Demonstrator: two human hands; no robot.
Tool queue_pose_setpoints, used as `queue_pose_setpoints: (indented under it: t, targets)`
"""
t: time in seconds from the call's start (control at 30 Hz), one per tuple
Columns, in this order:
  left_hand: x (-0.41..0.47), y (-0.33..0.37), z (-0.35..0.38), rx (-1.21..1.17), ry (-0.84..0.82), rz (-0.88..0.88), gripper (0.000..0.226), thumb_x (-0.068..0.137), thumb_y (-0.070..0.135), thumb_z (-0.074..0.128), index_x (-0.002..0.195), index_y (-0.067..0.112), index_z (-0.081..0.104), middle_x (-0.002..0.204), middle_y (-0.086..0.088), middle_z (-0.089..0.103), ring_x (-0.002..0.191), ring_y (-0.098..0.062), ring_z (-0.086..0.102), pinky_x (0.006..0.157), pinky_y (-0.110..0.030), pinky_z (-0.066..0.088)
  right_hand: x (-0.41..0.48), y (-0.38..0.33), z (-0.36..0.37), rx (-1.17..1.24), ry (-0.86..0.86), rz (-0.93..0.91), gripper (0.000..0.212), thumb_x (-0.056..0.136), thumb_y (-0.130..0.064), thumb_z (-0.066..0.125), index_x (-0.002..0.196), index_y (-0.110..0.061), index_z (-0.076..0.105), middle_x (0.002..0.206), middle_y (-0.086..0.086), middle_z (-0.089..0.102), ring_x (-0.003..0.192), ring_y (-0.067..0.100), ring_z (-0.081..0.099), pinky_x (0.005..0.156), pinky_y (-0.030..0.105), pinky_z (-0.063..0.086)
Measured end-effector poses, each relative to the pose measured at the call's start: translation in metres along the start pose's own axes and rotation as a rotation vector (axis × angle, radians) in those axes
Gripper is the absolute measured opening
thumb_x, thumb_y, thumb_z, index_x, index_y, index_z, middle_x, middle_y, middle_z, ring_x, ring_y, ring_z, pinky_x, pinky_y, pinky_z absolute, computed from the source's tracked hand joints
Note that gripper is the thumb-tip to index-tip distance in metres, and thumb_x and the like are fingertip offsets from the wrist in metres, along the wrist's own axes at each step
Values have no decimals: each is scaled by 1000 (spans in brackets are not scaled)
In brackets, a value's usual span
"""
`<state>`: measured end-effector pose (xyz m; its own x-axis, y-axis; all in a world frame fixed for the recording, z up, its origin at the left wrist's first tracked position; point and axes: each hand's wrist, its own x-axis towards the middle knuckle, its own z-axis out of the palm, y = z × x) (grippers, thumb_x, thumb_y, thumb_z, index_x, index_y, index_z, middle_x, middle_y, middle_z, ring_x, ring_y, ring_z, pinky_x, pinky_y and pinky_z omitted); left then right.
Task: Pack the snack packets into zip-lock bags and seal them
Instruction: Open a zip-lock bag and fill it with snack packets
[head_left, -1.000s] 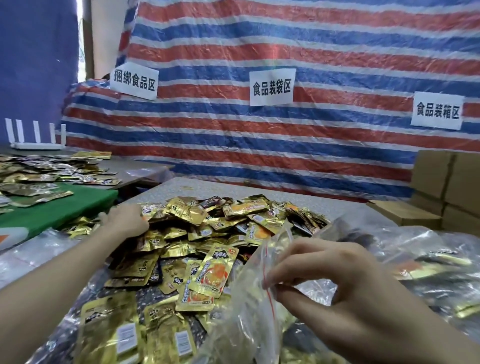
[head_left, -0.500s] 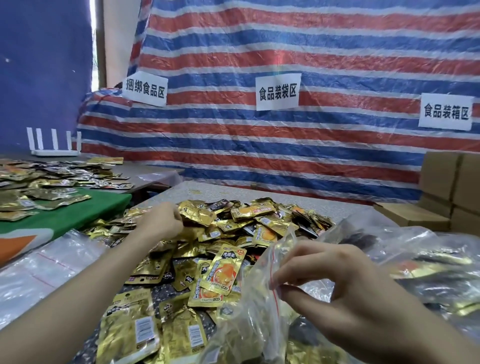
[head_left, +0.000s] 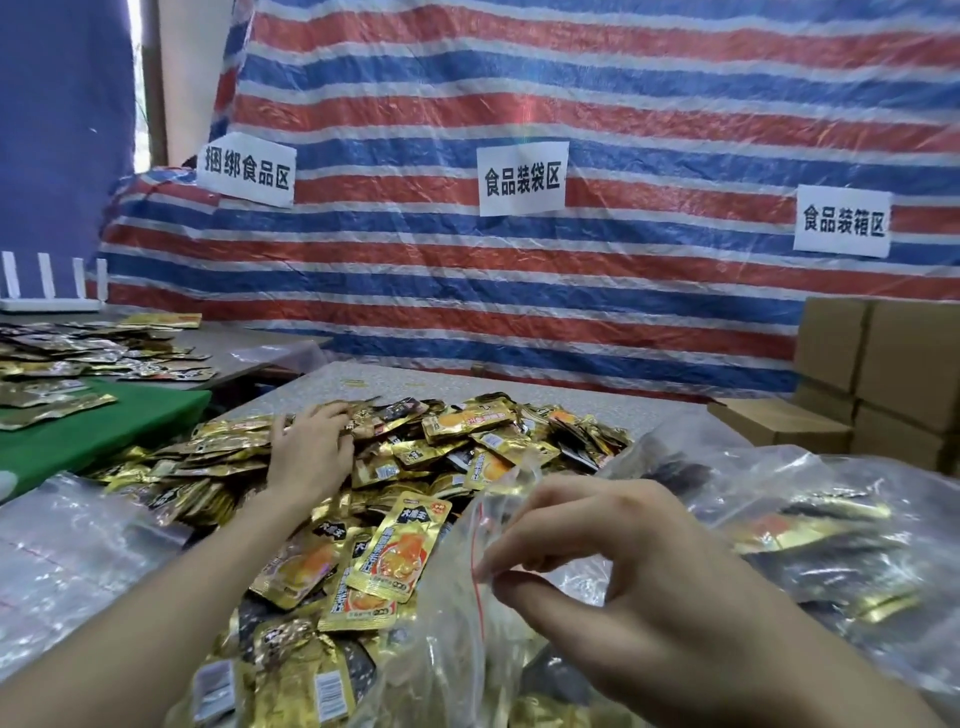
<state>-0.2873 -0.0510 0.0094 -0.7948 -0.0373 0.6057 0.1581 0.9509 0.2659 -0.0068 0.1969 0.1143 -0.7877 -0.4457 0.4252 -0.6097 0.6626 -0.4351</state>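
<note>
Grip: right hand (head_left: 649, 587), thumb and forefinger closed in a narrow pinch on one lip of the zip-lock bag (head_left: 447, 623), right at the red seal line (head_left: 475, 561). Remaining fingers loosely curled, clear of the film. Bag mouth slack, facing 10 o'clock toward the heap.

Pinch taken as dial centre. Left hand (head_left: 311, 452) at 10 o'clock, palm down on the snack packets (head_left: 467, 441), fingers bent over the far side of the heap. Cannot tell whether closed on a bundle or merely resting; fingertips lost among the foil.

Step in hand, by judgement: gathering a handful for the open bag. No packets seen entering it yet.

To do it well:
- Lift the pinched lip up toward 12 o'clock for a wide, taut mouth.
- Rake packets together flat, all one way up, rather than grabbing a crumpled fistful.
- Feed in short edge first, down the far wall of the bag.
- Keep foil corners off the seal track; a likely snag there.
- Leave slack below the red line for pressing shut.

Outward: filled bags (head_left: 805, 525) at 3 o'clock, empty flat bags (head_left: 67, 545) at 9 o'clock, cardboard boxes (head_left: 883, 374) at 2 o'clock.
</note>
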Motion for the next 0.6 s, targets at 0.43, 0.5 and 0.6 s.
queue_pose_setpoints:
  t: [0.43,0.5,0.6]
  targets:
    - [-63,91,-153,-1458,179,-447,61,75,-5,78,127,16,54,111,-6,68,95,-24,71,73,-34,60,-4,-12,4,-4,27,-17,10,89,-20,72,90,-23,81,87,-13,71,87,8,66,78,29,54]
    - [-77,107,-188,-1655,65,-396,38,75,-2,75,110,6,61,96,-10,76,87,-24,75,66,-30,59,-4,-12,4,-17,48,-21,10,89,-19,71,88,-23,80,86,-13,70,88,8,65,79,30,54]
    - [-96,123,-228,-1724,-5,-229,29,74,4,74,100,7,63,86,-6,77,84,-21,75,67,-28,60,-4,-14,5,-25,125,-43,10,88,-15,70,86,-21,78,85,-12,69,87,9,65,79,31,54]
